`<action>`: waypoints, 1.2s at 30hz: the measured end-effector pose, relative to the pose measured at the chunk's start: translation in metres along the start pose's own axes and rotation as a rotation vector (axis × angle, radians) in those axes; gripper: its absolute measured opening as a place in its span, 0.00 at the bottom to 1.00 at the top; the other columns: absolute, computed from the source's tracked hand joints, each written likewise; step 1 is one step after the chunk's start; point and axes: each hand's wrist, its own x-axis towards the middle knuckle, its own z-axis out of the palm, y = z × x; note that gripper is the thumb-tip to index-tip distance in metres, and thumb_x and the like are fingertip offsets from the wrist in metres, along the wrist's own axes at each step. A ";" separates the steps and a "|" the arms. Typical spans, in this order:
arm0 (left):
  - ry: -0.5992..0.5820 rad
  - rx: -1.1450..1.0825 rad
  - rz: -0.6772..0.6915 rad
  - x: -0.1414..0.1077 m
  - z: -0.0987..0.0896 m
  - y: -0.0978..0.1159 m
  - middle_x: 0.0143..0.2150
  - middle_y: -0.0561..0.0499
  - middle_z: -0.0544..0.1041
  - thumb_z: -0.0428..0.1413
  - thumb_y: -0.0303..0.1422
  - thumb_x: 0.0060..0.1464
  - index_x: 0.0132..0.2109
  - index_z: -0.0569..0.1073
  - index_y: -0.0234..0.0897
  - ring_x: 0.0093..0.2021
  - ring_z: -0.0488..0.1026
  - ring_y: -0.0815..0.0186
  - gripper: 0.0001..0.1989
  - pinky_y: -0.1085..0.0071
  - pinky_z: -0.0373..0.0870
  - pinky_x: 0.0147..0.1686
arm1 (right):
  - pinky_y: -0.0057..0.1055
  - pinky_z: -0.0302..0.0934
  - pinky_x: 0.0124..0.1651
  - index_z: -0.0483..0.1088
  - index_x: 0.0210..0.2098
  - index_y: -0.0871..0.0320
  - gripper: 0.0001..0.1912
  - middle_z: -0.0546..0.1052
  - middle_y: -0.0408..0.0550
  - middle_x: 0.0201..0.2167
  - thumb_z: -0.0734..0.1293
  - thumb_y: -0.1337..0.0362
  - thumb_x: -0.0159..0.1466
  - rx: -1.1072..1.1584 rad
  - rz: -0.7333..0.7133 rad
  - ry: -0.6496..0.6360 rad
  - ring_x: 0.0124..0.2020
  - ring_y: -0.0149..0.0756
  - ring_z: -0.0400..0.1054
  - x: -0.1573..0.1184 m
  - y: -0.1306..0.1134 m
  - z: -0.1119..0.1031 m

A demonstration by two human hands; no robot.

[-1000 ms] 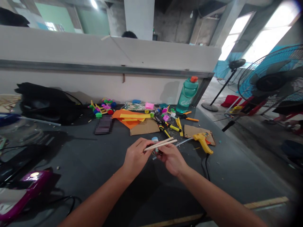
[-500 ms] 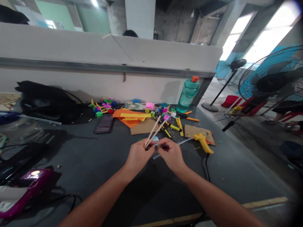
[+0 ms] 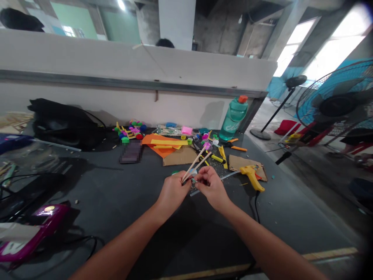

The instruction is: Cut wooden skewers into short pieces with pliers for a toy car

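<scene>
So the table (image 3: 122,210) here is dark grey, wood-edged at the front, and pretty messy. The person's left hand (image 3: 174,188) has two pale sticks (image 3: 194,167) pinched, and they fan out up and away over the middle of the table. The right hand (image 3: 214,190) is just beside it, fingers curled with the tips close to a tiny greenish bit (image 3: 193,180) between the hands. Can't tell whether they're actually gripping it, it's too small.

Past the hands there's a brown card (image 3: 177,158) partly under orange paper (image 3: 150,142) with yellow strips (image 3: 171,142) on top, and a pink packet (image 3: 187,130) behind. To the right, a yellow glue gun (image 3: 251,177) lies with its nose end over another bit of cardboard (image 3: 235,162), and orange-handled pliers (image 3: 239,148) sit by a teal bottle (image 3: 234,119) with an orange cap. Over on the left, a slumped black bag (image 3: 62,126), and nearer, a shiny purple thing (image 3: 55,212).

A low pale wall (image 3: 131,56) runs along the back, the top of someone's head (image 3: 165,43) poking up behind it. Bare concrete room, bright windows on the right, and a big fan (image 3: 338,105) close to the table's right side.
</scene>
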 end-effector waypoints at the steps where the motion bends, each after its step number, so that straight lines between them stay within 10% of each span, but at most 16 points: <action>1: 0.010 0.000 -0.003 0.001 -0.001 -0.001 0.30 0.55 0.77 0.52 0.32 0.53 0.34 0.75 0.38 0.31 0.71 0.67 0.07 0.75 0.62 0.30 | 0.27 0.57 0.30 0.58 0.36 0.54 0.17 0.73 0.37 0.26 0.67 0.69 0.49 0.037 0.016 -0.029 0.25 0.29 0.65 0.000 -0.001 -0.001; 14: 0.032 0.099 0.152 0.002 -0.007 -0.002 0.28 0.54 0.74 0.51 0.37 0.58 0.32 0.72 0.37 0.30 0.69 0.68 0.11 0.75 0.60 0.30 | 0.33 0.68 0.32 0.58 0.44 0.53 0.21 0.77 0.40 0.29 0.69 0.65 0.54 0.055 -0.015 0.077 0.28 0.36 0.72 -0.001 0.002 0.001; 24: 0.114 -0.004 0.011 0.013 -0.020 -0.004 0.23 0.55 0.71 0.53 0.32 0.53 0.27 0.70 0.36 0.26 0.67 0.68 0.08 0.75 0.60 0.28 | 0.29 0.64 0.27 0.57 0.37 0.52 0.14 0.73 0.37 0.25 0.67 0.67 0.55 -0.243 -0.176 0.248 0.21 0.32 0.69 0.004 0.001 -0.016; 31: 0.025 -0.419 -0.154 0.021 -0.022 -0.015 0.21 0.56 0.68 0.57 0.39 0.48 0.29 0.71 0.34 0.21 0.62 0.72 0.11 0.76 0.57 0.22 | 0.28 0.64 0.26 0.69 0.37 0.55 0.06 0.73 0.44 0.32 0.61 0.66 0.62 -0.482 -0.281 0.107 0.22 0.29 0.67 0.007 -0.010 -0.023; 36: 0.195 -0.900 -0.372 0.026 -0.025 -0.021 0.22 0.59 0.63 0.57 0.47 0.46 0.39 0.68 0.35 0.14 0.49 0.79 0.20 0.79 0.40 0.14 | 0.30 0.65 0.28 0.72 0.35 0.54 0.04 0.73 0.45 0.31 0.65 0.67 0.61 -0.582 -0.555 0.280 0.26 0.32 0.68 -0.001 -0.048 -0.021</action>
